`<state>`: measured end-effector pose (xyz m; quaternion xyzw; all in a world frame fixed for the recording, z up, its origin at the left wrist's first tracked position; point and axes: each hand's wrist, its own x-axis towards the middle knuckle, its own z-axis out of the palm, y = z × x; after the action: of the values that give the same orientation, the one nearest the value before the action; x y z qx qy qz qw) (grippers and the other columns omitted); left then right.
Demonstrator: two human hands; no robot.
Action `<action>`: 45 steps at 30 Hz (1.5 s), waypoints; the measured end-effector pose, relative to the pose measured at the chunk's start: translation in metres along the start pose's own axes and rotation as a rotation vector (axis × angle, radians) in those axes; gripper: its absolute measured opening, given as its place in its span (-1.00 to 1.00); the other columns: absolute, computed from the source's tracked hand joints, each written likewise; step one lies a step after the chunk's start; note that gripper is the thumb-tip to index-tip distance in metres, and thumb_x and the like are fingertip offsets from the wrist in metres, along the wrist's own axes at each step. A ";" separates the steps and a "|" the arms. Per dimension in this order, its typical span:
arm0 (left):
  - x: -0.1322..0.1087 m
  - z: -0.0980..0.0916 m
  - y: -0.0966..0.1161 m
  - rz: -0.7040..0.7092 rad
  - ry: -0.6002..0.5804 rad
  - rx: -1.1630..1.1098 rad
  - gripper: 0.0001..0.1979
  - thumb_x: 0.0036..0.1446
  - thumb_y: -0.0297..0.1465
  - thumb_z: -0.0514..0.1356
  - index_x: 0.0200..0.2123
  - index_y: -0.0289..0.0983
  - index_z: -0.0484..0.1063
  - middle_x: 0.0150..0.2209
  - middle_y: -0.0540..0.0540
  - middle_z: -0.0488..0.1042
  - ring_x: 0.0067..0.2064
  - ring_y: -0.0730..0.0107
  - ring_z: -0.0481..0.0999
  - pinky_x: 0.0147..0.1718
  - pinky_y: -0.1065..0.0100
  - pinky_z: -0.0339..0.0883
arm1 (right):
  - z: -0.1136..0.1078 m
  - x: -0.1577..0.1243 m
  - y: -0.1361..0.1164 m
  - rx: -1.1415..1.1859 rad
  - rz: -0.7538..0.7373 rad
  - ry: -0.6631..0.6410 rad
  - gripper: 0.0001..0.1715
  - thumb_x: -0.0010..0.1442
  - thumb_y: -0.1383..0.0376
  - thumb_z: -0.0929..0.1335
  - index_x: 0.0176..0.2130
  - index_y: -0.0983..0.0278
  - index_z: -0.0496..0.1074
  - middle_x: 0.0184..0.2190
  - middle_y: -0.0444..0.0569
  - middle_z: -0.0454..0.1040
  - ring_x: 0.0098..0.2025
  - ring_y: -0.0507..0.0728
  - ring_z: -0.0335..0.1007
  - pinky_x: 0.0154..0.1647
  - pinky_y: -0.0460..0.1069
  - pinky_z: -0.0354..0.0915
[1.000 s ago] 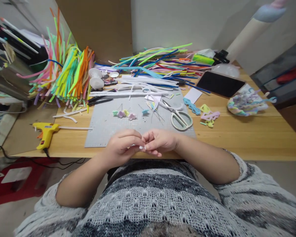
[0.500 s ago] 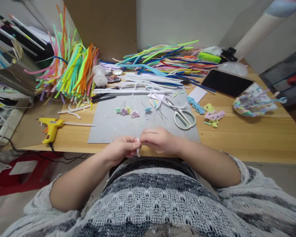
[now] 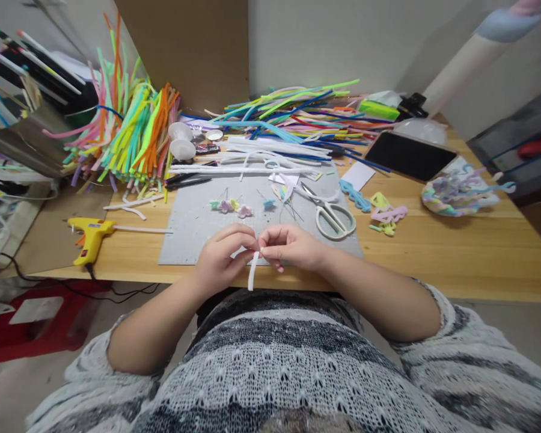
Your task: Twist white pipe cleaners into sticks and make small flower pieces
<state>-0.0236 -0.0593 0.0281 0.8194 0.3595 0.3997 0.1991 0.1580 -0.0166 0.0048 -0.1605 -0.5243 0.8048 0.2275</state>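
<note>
A short white pipe cleaner (image 3: 253, 273) hangs down from between my hands at the table's front edge. My left hand (image 3: 228, 255) pinches it near its upper end, thumb against fingers. Close against it, my right hand (image 3: 291, 245) grips the same upper end with thumb and forefinger, the other fingers loosely curled. What part of the upper end lies inside the fingers is hidden. Beyond the hands, on a grey cutting mat (image 3: 184, 243), lie small pastel flowers (image 3: 229, 206) on thin wire stems and a pair of scissors (image 3: 334, 219).
A yellow glue gun (image 3: 91, 237) lies at the left. White pipe cleaners (image 3: 270, 150) and a colourful heap (image 3: 293, 114) stretch across the back. At the right are a phone (image 3: 415, 153), bent pipe-cleaner shapes (image 3: 388, 213) and a pastel woven piece (image 3: 455, 192).
My left hand has turned and risen slightly, its fingers now arched over the white pipe cleaner. More of the strip hangs below the fingers. My right fingers have opened out somewhat around their pinch.
</note>
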 end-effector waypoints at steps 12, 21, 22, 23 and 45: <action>-0.008 0.005 -0.005 -0.749 -0.289 -0.639 -0.73 0.14 -0.24 0.11 -0.51 -0.30 0.27 -0.64 0.07 0.18 -0.62 0.57 0.15 -0.65 0.49 0.07 | 0.000 -0.006 0.001 -0.912 -0.471 0.098 -0.88 0.18 0.32 0.26 -0.36 0.27 0.39 -0.39 -0.04 0.39 -0.32 0.03 0.25 -0.26 -0.01 0.20; -0.007 0.003 0.000 0.020 0.151 0.080 -0.85 0.03 -0.47 0.22 -0.27 -0.20 0.39 -0.23 -0.08 0.35 -0.16 0.34 0.35 -0.19 0.27 0.28 | 0.002 -0.001 0.001 -0.030 -0.040 0.074 -0.77 0.05 0.21 0.38 -0.39 0.31 0.30 -0.62 -0.27 0.27 -0.64 -0.12 0.17 -0.62 -0.16 0.17; -0.006 0.003 0.000 0.069 0.132 0.123 -0.89 0.04 -0.48 0.21 -0.31 -0.20 0.40 -0.26 -0.07 0.36 -0.17 0.35 0.35 -0.18 0.27 0.28 | 0.002 -0.001 0.001 -0.002 -0.018 0.038 -0.77 0.05 0.21 0.39 -0.40 0.32 0.31 -0.62 -0.26 0.28 -0.64 -0.12 0.18 -0.62 -0.17 0.16; -0.005 0.002 0.000 0.104 0.124 0.144 -0.92 0.06 -0.48 0.20 -0.34 -0.20 0.40 -0.29 -0.06 0.37 -0.21 0.37 0.36 -0.19 0.27 0.27 | 0.001 -0.001 0.001 0.017 0.004 0.000 -0.77 0.06 0.22 0.39 -0.40 0.33 0.31 -0.61 -0.26 0.29 -0.64 -0.13 0.18 -0.63 -0.18 0.16; -0.010 0.004 -0.011 -0.658 -0.149 -0.686 -0.86 0.13 -0.33 0.13 -0.37 -0.29 0.36 -0.55 0.03 0.31 -0.55 0.55 0.26 -0.57 0.48 0.17 | -0.001 -0.004 0.000 -0.779 -0.388 0.115 -0.88 0.18 0.27 0.27 -0.37 0.25 0.36 -0.43 -0.08 0.37 -0.38 0.01 0.25 -0.32 -0.04 0.22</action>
<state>-0.0290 -0.0598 0.0135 0.5757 0.4318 0.3512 0.5990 0.1618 -0.0182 0.0042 -0.1774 -0.7956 0.4791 0.3256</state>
